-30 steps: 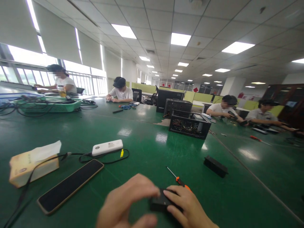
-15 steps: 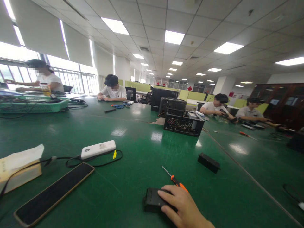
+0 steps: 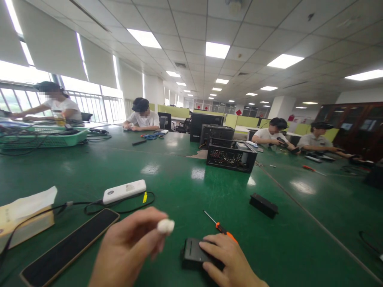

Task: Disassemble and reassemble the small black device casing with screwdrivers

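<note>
1. No wording, brand or number could be read.
2. The white power bank (image 3: 121, 193) bore a greyish label (image 3: 131, 187) and a round mark (image 3: 110, 192), both too small to make out.
3. A yellow tag (image 3: 145, 197) hung on the black cable (image 3: 84, 203), too small to read.
4. The tissue pack (image 3: 32, 229) carried faint, blurred print.
5. Red diamond signs (image 3: 238, 112) showed in the background, unreadable.

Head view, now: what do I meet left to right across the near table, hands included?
Tissue pack → phone → left hand → small white object it holds → black box → right hand → separate black block
</note>
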Demonstrator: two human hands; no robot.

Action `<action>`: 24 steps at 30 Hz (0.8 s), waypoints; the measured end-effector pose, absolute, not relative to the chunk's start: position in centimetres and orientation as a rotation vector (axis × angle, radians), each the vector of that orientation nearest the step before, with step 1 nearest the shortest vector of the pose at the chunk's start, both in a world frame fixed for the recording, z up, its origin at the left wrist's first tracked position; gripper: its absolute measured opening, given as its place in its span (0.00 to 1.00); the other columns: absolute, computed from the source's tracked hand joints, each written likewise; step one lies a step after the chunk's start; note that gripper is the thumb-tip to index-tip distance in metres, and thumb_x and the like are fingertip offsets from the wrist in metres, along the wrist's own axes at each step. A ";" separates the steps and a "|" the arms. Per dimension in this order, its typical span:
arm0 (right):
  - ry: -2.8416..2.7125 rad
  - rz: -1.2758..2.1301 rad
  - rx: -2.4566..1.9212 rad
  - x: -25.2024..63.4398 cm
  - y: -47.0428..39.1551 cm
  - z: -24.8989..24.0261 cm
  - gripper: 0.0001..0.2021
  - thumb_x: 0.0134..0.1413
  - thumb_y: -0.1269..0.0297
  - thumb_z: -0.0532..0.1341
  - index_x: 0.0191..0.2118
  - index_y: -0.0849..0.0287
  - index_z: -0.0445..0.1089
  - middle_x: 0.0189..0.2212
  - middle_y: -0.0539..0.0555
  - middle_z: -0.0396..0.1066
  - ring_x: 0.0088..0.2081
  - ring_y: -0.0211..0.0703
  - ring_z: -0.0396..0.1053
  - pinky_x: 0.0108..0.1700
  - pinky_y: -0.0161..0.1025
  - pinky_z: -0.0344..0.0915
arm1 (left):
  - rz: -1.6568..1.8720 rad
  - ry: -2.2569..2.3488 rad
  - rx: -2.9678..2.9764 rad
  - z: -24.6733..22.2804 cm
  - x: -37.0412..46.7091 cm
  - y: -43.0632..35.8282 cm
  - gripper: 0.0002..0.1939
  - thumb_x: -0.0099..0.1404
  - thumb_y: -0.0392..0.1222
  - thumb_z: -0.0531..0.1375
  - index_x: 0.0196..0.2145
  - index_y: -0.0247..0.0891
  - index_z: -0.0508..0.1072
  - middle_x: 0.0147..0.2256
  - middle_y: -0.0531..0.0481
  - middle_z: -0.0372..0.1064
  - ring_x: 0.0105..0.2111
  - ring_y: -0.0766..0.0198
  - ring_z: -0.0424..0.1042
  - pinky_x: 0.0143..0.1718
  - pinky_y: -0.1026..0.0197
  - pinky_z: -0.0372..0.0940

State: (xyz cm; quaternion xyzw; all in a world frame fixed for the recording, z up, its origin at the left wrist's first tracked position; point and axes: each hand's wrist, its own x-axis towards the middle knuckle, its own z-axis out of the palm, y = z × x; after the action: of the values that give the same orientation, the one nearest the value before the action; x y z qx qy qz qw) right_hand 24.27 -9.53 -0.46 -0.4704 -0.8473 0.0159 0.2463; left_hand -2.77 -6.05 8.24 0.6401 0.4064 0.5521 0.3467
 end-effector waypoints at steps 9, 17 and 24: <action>-2.233 -0.097 -1.220 23.6 -9.4 -0.4 0.16 0.53 0.62 0.61 0.49 0.49 0.71 0.45 0.55 0.73 0.42 0.46 0.71 0.43 0.43 0.66 | 1.229 1.194 1.747 2.9 -2.6 0.5 0.17 0.57 0.53 0.62 0.37 0.37 0.78 0.33 0.49 0.78 0.33 0.57 0.76 0.34 0.63 0.70; -2.255 -0.081 -1.239 23.6 -10.0 0.1 0.17 0.55 0.62 0.60 0.51 0.50 0.69 0.46 0.55 0.72 0.44 0.47 0.69 0.47 0.45 0.65 | 1.114 1.496 1.903 1.8 -3.7 1.7 0.22 0.57 0.58 0.57 0.36 0.38 0.79 0.31 0.49 0.78 0.31 0.56 0.76 0.35 0.60 0.67; -2.254 -0.023 -1.246 23.6 -10.1 0.4 0.16 0.56 0.63 0.60 0.51 0.51 0.69 0.47 0.56 0.72 0.45 0.47 0.69 0.48 0.44 0.65 | 0.956 1.811 1.957 0.7 -7.3 4.5 0.19 0.58 0.54 0.54 0.37 0.38 0.76 0.32 0.49 0.78 0.33 0.55 0.75 0.34 0.60 0.65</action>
State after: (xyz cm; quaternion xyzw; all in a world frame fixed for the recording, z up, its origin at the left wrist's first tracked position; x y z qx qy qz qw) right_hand 23.56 -10.08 0.36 -0.4644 -0.8404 -0.0087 0.2792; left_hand -7.26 4.52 0.68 0.6827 0.6316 0.3336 0.1539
